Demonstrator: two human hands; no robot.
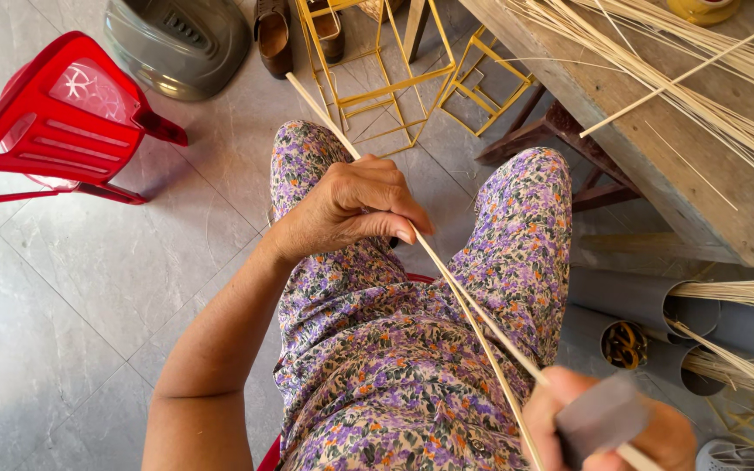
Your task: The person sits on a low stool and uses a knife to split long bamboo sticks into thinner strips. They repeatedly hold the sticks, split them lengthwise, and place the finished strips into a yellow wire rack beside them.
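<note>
My left hand (355, 208) pinches the pale cane strip (460, 292); at 5 o'clock my right hand (608, 427) grips a blurred grey tool (599, 417). The strip splits partway; the far length remains whole.

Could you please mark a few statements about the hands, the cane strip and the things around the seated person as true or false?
1. The left hand pinches a thin pale cane strip. True.
2. The right hand is empty. False: it closes on a dark-handled tool at the strip's near end.
3. A blue plastic chair lies on the floor. False: the plastic chair is red.
4. Yellow wire frames stand on the tiled floor beyond the knees. True.
5. The wooden bench on the right is bare. False: loose cane strands lie across it.
6. Grey tubes by the right leg hold cane bundles. True.
</note>
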